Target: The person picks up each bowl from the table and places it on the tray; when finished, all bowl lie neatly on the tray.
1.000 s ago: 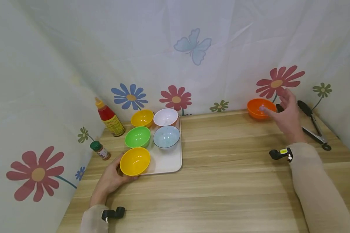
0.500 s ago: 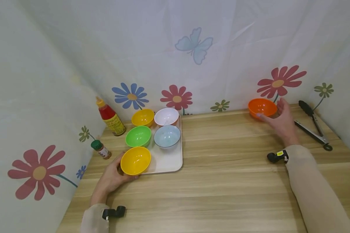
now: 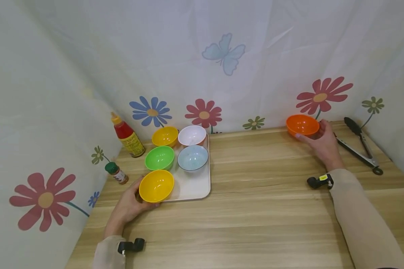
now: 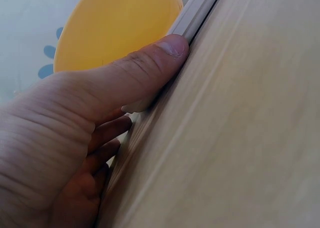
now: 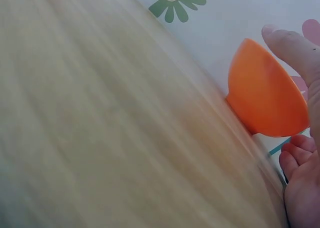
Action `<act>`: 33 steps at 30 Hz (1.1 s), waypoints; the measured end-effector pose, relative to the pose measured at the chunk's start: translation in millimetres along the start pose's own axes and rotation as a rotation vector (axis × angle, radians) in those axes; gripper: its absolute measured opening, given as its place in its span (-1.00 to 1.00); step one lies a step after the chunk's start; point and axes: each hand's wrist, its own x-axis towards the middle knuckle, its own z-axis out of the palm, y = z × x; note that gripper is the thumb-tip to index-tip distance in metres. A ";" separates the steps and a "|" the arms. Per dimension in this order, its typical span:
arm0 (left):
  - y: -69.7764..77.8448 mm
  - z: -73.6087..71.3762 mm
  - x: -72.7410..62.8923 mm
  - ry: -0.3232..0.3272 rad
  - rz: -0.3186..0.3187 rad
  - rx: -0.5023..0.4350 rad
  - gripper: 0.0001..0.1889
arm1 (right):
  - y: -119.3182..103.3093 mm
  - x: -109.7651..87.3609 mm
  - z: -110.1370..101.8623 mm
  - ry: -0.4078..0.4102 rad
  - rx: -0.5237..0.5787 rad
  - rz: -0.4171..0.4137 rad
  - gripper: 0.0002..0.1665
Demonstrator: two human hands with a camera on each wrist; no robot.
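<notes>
In the head view my left hand (image 3: pixel 129 203) holds the near left corner of a white tray (image 3: pixel 192 189). Its thumb (image 4: pixel 150 63) lies along the tray's edge in the left wrist view, with the other fingers curled lower down. Right above that hand stands a yellow bowl (image 3: pixel 156 185). At the far right my right hand (image 3: pixel 326 145) reaches around an orange bowl (image 3: pixel 302 126), thumb at the front and fingers on the right side. The right wrist view shows the orange bowl (image 5: pixel 267 93) resting on the table, the thumb close to its rim.
On the tray also stand a green bowl (image 3: pixel 159 158), another yellow bowl (image 3: pixel 165 136), a white bowl (image 3: pixel 192 135) and a pale blue bowl (image 3: pixel 193 158). A sauce bottle (image 3: pixel 129 138) and a green-capped jar (image 3: pixel 116 173) stand left. Tongs (image 3: pixel 360 149) lie right.
My right hand has come down and closer around the orange bowl, its thumb now at the bowl's front. The left hand and the tray have stayed put.
</notes>
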 end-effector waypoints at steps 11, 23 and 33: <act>-0.7 0.6 -0.2 0.000 0.003 -0.016 0.26 | 1.0 6.9 2.3 -0.012 -0.060 -0.007 0.49; -0.6 -0.7 1.1 0.000 -0.003 -0.004 0.28 | 2.2 12.5 5.5 0.005 -0.069 -0.034 0.39; 0.3 -0.2 0.5 -0.002 -0.009 -0.010 0.27 | -4.6 7.3 5.7 0.021 -0.003 -0.015 0.41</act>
